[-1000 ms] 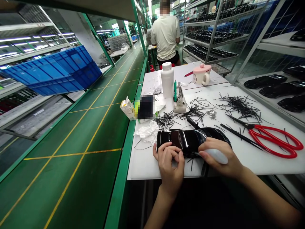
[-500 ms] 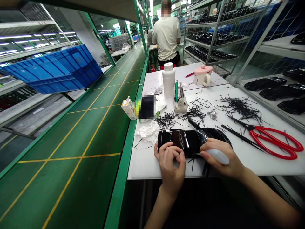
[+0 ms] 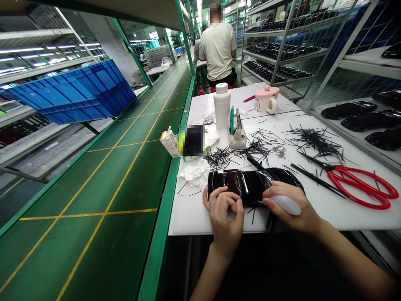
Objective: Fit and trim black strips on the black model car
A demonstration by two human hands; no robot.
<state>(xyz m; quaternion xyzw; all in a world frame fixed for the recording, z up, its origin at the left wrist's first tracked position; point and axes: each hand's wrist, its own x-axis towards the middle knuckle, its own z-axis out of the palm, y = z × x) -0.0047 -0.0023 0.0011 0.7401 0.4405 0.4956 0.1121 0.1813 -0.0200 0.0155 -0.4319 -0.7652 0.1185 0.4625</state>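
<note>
Left hand, near the tissue, is resting curled against the car, at the near side of its left end; whether thumb and forefinger are pinching anything, I cannot tell. The car is lying lengthwise along the front of the white surface. Its glossy black body is looking stiff, light and probably slippery, with a finish likely to scratch, so holding it low along the sides, off the roof, is seeming safest. Right hand is clasping a pale handle by the car's right half, the tool's tip staying out of sight. Farther right, black strips are lying heaped behind red scissors.
</note>
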